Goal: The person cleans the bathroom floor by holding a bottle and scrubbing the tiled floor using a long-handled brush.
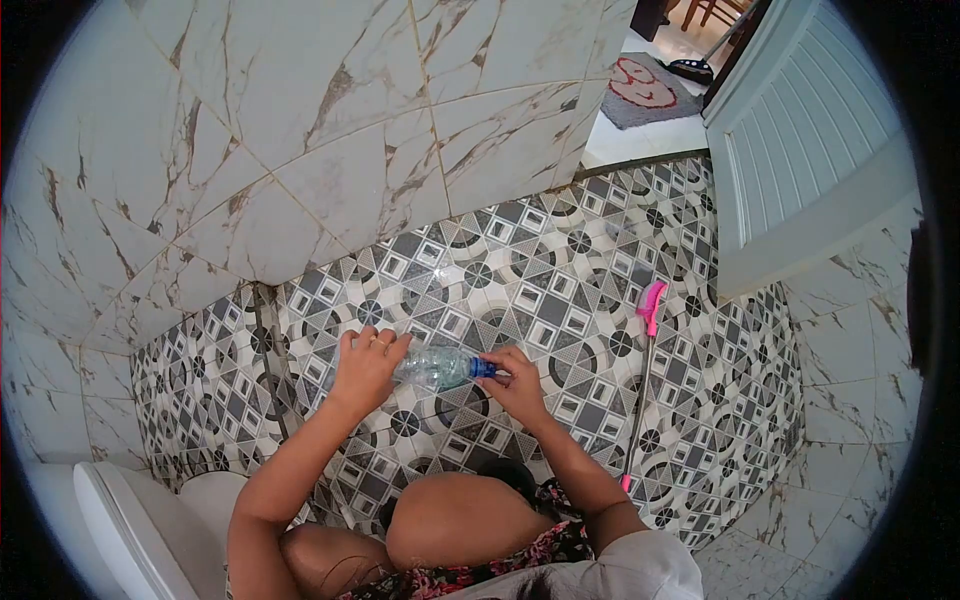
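A clear plastic bottle lies sideways between my hands, its blue cap pointing right. My left hand is wrapped round the bottle's base end. On the other end, the fingers of my right hand pinch the blue cap. Some greenish liquid seems to show inside the bottle near its neck, though I cannot make it out well. Both hands are above the patterned floor, in front of my bent knees.
A long-handled brush with a pink head lies on the tiled floor to the right. A white toilet stands at the lower left. The white louvred door is open at the upper right, with a grey mat beyond the threshold.
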Action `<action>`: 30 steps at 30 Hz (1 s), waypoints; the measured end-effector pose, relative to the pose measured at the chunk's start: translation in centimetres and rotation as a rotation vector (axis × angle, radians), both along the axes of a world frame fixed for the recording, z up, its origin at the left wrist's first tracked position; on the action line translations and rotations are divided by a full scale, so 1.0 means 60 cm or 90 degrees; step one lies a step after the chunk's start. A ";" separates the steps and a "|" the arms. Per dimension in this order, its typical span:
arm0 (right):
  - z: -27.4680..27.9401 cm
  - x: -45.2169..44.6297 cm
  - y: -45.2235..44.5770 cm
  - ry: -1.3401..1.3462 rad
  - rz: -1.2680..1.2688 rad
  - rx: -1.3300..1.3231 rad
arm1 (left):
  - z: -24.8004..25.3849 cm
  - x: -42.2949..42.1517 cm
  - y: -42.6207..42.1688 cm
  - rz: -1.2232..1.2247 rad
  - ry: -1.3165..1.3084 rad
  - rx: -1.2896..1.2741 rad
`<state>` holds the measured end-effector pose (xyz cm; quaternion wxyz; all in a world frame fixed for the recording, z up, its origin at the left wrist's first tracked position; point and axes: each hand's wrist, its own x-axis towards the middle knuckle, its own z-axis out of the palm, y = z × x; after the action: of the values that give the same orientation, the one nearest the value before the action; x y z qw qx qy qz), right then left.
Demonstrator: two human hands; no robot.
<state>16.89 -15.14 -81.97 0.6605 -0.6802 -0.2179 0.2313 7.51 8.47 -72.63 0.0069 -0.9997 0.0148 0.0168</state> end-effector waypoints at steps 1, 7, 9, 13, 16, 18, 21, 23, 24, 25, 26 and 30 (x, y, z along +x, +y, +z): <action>0.000 0.000 0.000 0.000 0.000 -0.001 | -0.002 0.000 0.000 0.001 0.000 -0.002; -0.007 0.000 0.001 0.007 -0.002 0.007 | -0.004 -0.002 0.001 -0.005 -0.023 0.002; -0.011 -0.001 0.002 0.005 -0.005 0.008 | -0.006 -0.002 0.000 -0.004 -0.025 0.006; -0.010 -0.001 0.002 0.016 -0.012 0.016 | -0.005 0.001 0.000 -0.002 -0.022 -0.003; -0.006 0.001 0.001 0.013 0.008 -0.021 | -0.008 0.000 0.001 -0.006 -0.021 0.002; -0.007 0.000 0.002 0.012 0.011 -0.013 | -0.014 -0.002 0.003 -0.007 -0.023 0.007; -0.009 0.002 0.001 0.010 0.001 0.003 | -0.010 -0.008 0.002 0.006 -0.014 -0.029; -0.011 0.007 -0.007 0.012 -0.026 0.004 | -0.002 -0.015 0.002 0.045 0.009 -0.098; -0.013 0.018 -0.015 0.014 -0.048 0.000 | 0.000 -0.019 0.003 0.064 0.020 -0.133; -0.013 0.032 -0.025 0.015 -0.071 -0.005 | -0.004 -0.024 0.006 0.071 0.018 -0.140; 0.002 0.050 -0.035 -0.030 -0.129 -0.042 | -0.010 -0.031 0.011 0.078 0.014 -0.147; 0.031 0.132 -0.094 -0.156 -0.208 -0.151 | -0.017 -0.047 0.018 0.139 0.035 -0.190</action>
<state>24.79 -20.80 -80.09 0.5730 -0.8025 -0.1545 0.0610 4.71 9.57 -73.68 -0.1436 -0.9846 -0.0909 0.0422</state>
